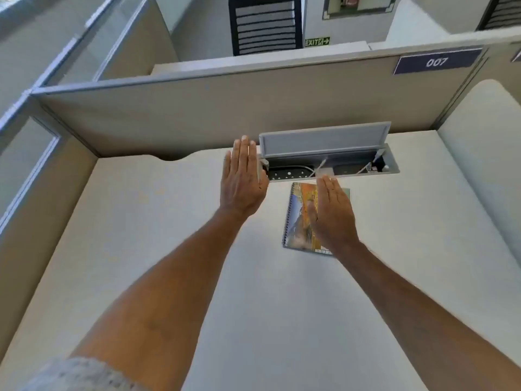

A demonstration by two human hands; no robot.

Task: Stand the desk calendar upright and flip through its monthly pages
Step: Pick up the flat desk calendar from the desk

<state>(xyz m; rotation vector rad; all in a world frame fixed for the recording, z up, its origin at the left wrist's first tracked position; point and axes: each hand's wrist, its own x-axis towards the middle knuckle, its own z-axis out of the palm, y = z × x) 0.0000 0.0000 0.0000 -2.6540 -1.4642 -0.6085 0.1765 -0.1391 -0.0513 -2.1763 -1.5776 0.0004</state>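
Nothing is held in either grip: both hands are stretched forward with the fingers straight and laid side by side, palms turned down. No object is pinched or clasped by them.

By the left hand point(242, 179) the bare white bench point(141, 235) is overhung, its fingertips reaching up beside the left end of the cable box point(390, 165) that is sunk into the far edge of the bench. The lid point(324, 141) of that box is raised, and a black socket strip point(287, 174) and some white cables can be seen inside.

By the right hand point(334, 213) the desk calendar point(297, 215) is partly covered. Whether the palm is touching the page or is held just above it cannot be told, as the hand is a little blurred.

The calendar is laid flat on the bench, just in front of the cable box and right of the middle. Its spiral binding runs along its left edge, and a coloured picture in blue and orange is shown on the uppermost page. Its right part is hidden under the hand.

The bench is closed in by beige partitions; on the rear partition point(197, 114) a dark label point(437, 62) reading 007 is fixed at the upper right. A grey sleeve point(81, 373) is seen at the lower left corner.
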